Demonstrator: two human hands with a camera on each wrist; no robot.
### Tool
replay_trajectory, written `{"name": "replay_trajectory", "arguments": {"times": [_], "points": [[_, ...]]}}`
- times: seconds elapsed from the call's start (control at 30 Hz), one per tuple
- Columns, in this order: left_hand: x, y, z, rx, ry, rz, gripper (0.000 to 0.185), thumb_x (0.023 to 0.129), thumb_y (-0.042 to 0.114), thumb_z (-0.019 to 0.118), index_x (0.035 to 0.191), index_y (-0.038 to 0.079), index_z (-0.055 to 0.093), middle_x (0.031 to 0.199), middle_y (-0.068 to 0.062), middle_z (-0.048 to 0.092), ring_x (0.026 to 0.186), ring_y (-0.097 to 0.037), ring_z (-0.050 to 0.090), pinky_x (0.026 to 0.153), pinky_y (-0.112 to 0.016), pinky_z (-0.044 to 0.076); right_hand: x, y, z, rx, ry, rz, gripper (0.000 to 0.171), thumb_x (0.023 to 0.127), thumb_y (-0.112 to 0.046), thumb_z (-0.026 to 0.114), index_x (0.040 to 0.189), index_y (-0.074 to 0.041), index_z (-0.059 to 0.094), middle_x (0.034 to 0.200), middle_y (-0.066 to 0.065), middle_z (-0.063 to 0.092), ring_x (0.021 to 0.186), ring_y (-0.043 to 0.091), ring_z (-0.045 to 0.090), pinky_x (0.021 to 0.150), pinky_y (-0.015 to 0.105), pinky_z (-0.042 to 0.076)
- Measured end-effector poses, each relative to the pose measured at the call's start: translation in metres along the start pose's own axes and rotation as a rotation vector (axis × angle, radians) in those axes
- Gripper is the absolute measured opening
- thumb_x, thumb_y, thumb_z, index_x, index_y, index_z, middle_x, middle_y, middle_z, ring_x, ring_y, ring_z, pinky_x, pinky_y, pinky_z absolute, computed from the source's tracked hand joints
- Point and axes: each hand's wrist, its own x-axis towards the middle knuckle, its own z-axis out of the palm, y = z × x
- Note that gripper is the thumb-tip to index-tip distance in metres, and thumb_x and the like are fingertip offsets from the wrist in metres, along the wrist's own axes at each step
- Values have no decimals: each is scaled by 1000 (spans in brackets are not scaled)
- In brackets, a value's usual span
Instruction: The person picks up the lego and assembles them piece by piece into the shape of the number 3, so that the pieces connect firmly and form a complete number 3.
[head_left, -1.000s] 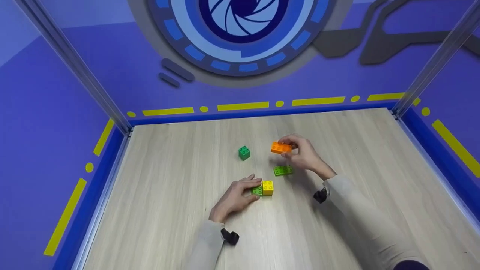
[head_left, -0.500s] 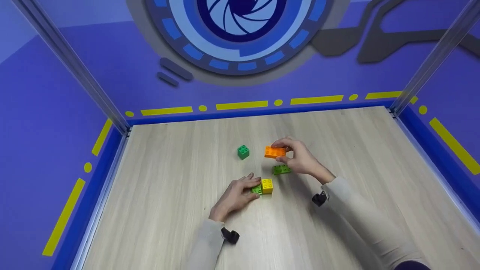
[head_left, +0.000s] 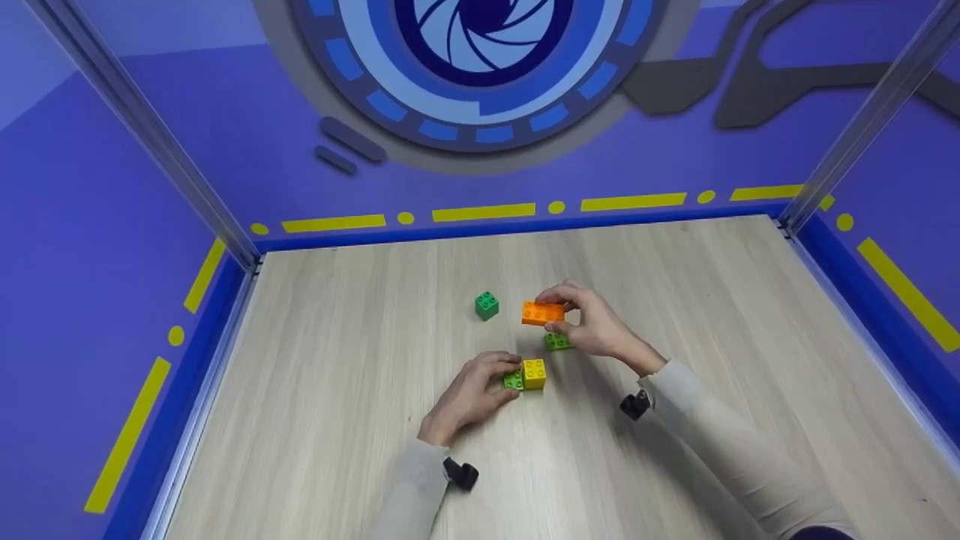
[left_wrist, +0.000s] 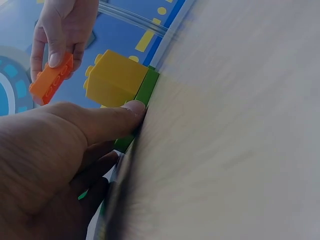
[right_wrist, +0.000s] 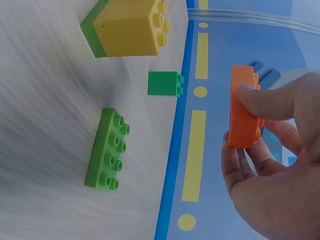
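Note:
Between thumb and fingers my right hand [head_left: 596, 322] pinches an orange building brick [head_left: 542, 313], held above the table. Beneath it on the tabletop lies a flat light-green brick [right_wrist: 104, 150], partly covered by the hand in the head view. My left hand [head_left: 472, 390] grips another flat light-green brick [head_left: 513, 379] on the table by its edges, the thumb on the near side. A yellow brick [head_left: 534, 373] is mounted on the right end of that green piece, studs up. Farther back, a dark-green square brick [head_left: 487, 305] stands alone.
The wooden table [head_left: 360, 322] is bounded by a blue-purple back wall [head_left: 225, 135] and side walls with yellow markings. Metal posts [head_left: 862, 142] rise at the back corners. A small black wrist camera [head_left: 460, 474] sits on the left sleeve.
My right hand has carried the orange brick left and a little nearer, so it covers more of the loose light-green brick. The left hand stays nearly still on its green piece.

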Motion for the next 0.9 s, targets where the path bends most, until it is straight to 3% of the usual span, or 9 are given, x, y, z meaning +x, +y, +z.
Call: {"name": "replay_trajectory", "arguments": {"times": [0.3, 0.77, 0.9], "points": [[-2, 3, 0, 33, -1, -37, 41, 100, 22, 78, 139, 16, 71, 143, 5, 66, 136, -15, 56, 120, -38, 46, -2, -2, 1, 2, -8, -39, 36, 93, 4, 79, 126, -10, 74, 125, 8, 69, 112, 26, 64, 101, 51, 57], [0, 3, 1, 46, 40, 34, 35, 96, 18, 82, 130, 15, 75, 128, 1, 72, 120, -18, 63, 108, -37, 53, -10, -12, 8, 18, -58, -68, 37, 92, 3, 80, 126, -12, 74, 122, 7, 69, 112, 25, 65, 102, 50, 58], [0, 3, 1, 47, 31, 23, 35, 97, 19, 81, 131, 15, 75, 128, 1, 72, 120, -17, 63, 108, -37, 53, -12, -12, 11, 9, -65, -86, 38, 92, 3, 80, 126, -13, 74, 120, 5, 69, 111, 23, 65, 100, 47, 59]]}}
